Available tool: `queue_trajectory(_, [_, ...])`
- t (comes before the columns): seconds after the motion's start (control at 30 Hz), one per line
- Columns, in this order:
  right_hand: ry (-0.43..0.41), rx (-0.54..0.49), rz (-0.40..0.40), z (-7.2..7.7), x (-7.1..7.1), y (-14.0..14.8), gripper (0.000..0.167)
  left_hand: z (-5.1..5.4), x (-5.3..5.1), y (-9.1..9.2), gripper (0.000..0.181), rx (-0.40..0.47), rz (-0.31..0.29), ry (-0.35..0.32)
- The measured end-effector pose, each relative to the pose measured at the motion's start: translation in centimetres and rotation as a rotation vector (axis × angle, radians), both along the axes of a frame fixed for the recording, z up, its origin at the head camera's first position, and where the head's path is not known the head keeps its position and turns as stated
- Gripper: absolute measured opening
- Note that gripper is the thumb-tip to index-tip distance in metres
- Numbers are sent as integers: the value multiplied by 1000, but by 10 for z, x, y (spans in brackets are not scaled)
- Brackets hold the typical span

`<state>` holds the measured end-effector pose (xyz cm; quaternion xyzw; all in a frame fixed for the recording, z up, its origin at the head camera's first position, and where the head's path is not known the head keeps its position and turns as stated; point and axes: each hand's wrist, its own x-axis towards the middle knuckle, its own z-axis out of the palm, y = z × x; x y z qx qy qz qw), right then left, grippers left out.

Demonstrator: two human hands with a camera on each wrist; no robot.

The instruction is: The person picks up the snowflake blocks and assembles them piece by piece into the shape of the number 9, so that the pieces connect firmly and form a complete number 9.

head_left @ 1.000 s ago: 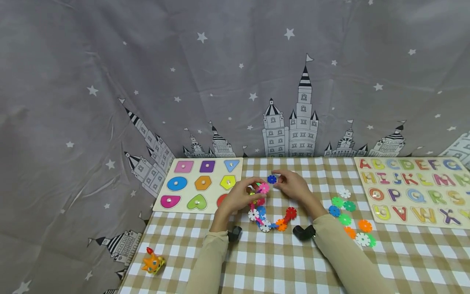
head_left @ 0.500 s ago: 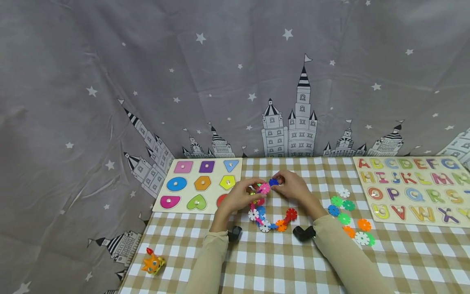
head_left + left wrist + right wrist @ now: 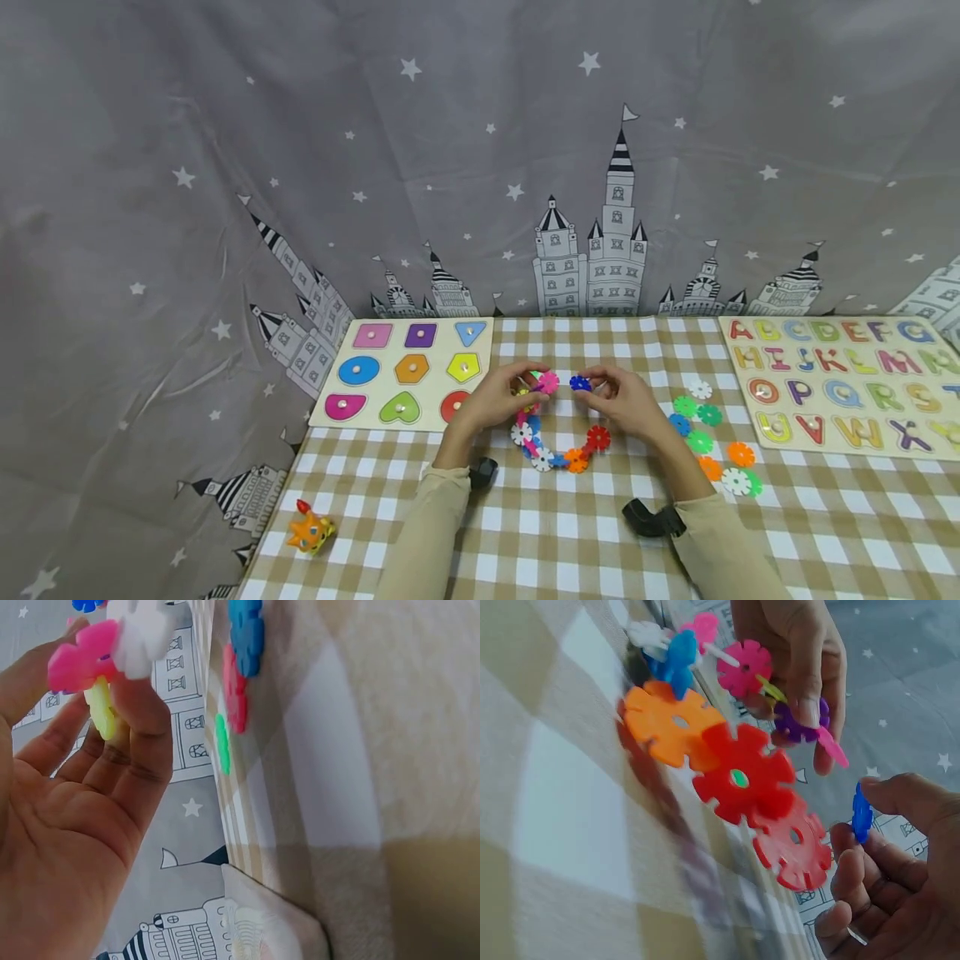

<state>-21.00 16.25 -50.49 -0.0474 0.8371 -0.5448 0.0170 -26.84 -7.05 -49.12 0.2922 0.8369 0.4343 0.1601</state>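
A chain of interlocked notched plastic discs curves across the checked cloth, with a red disc point(image 3: 597, 437) at its right end and an orange disc point(image 3: 673, 724) beside it. My left hand point(image 3: 497, 402) pinches the chain's upper end between thumb and fingers, at a purple disc point(image 3: 801, 720). A pink disc point(image 3: 549, 382) sticks out beyond those fingertips. Between the thumb and fingertips of my right hand point(image 3: 619, 400) is a loose dark blue disc point(image 3: 862, 813), turned edge-on in the right wrist view. A small gap separates it from the pink disc.
Several loose discs, among them a white disc point(image 3: 736, 481), lie right of my right hand. A shape puzzle board point(image 3: 390, 398) is at the left, a letter puzzle board point(image 3: 806, 404) at the right. An orange toy figure point(image 3: 310, 532) stands near the left edge.
My right hand brought the dark blue disc against the pink one half a second ago, then moved right and slightly nearer with it. The left hand has hardly moved.
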Motion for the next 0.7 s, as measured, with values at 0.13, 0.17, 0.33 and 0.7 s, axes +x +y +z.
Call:
queue_trajectory(0.13, [-28, -34, 9, -1, 4, -3, 32, -1, 1, 2, 44, 19, 1, -36])
queue_trajectory(0.17, [-27, -38, 12, -1, 4, -4, 33, -1, 1, 3, 44, 22, 5, -37])
queue_trajectory(0.33, [-38, -59, 13, 0, 5, -6, 35, -2, 1, 3, 36, 14, 27, -3])
queue_trajectory(0.7, [-64, -68, -3, 3, 6, -6, 38, 1, 2, 6, 35, -23, 17, 59])
